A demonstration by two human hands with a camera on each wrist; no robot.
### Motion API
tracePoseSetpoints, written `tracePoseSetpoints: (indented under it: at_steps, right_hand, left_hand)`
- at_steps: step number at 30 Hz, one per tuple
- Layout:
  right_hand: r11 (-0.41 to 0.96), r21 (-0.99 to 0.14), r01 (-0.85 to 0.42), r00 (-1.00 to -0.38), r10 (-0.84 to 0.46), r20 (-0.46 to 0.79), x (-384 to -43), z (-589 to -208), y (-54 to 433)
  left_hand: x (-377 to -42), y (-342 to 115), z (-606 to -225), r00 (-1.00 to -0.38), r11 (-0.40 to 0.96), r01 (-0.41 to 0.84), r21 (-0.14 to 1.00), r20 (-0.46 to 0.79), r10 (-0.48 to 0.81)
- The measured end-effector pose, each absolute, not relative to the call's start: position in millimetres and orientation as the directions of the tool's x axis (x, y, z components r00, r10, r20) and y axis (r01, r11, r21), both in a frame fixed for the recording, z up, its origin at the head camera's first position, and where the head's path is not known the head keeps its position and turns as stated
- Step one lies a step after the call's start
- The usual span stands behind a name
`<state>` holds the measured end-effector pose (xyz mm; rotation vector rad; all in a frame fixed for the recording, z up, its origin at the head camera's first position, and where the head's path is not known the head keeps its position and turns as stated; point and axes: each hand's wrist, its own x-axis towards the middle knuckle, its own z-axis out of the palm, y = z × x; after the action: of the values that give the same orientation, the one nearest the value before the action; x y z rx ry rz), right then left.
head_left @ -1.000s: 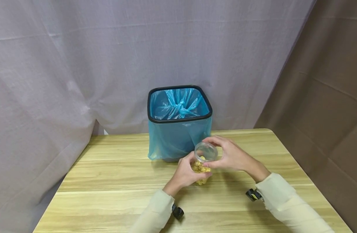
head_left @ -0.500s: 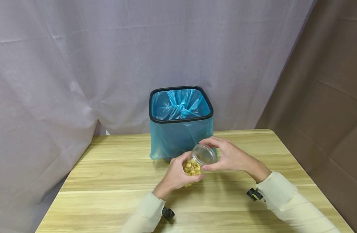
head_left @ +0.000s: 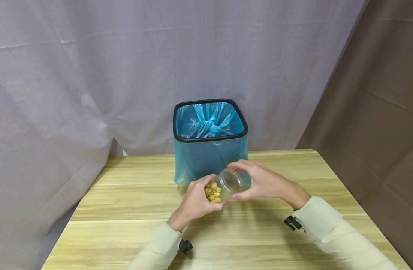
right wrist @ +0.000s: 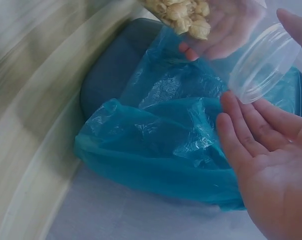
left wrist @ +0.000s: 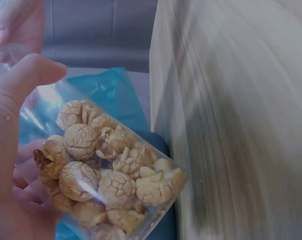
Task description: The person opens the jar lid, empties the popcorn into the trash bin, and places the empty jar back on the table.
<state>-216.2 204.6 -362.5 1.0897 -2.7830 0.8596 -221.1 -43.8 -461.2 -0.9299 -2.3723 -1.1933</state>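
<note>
A clear plastic jar (head_left: 231, 181) lies tilted between the two hands, its mouth end toward the right and its base toward the left. Yellow popcorn (head_left: 212, 193) has gathered at the base, as the left wrist view shows close up. My left hand (head_left: 194, 200) grips the jar's body, thumb on the near side and fingers behind. Thumb and fingers of my right hand (head_left: 262, 182) span the ringed rim (right wrist: 261, 65) at the mouth end. Whether a clear lid covers the mouth, I cannot tell.
Just behind the hands stands a bin with a black rim (head_left: 211, 140) and a blue plastic liner (head_left: 189, 161) folded over its outside. The wooden table (head_left: 125, 210) reaches back to a grey curtain (head_left: 142, 75); brown cloth (head_left: 378, 142) hangs at the right.
The left hand has moved left with the jar's base, so the jar leans further over. Popcorn has shifted left with it. The right hand has moved slightly left, staying at the rim.
</note>
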Motion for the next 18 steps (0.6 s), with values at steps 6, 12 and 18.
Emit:
tracePoseSetpoints:
  at_steps: [6, 12, 18]
  right_hand:
    - [0.621, -0.501, -0.603, -0.775, -0.604, 0.184, -217, -369, 204]
    - [0.646, -0.527, -0.553, -0.808, -0.570, 0.149, -214, -376, 201]
    - [0.659, -0.552, -0.511, -0.831, -0.544, 0.119, -214, -382, 200]
  left_hand:
    - [-220, -52, -461, -0.744, 0.503, 0.667, 0.549, 0.518, 0.422]
    - [-215, -56, -461, -0.733, 0.577, 0.672, 0.464, 0.523, 0.434]
    - [-216, -58, -463, -0.700, 0.622, 0.689, 0.372, 0.565, 0.437]
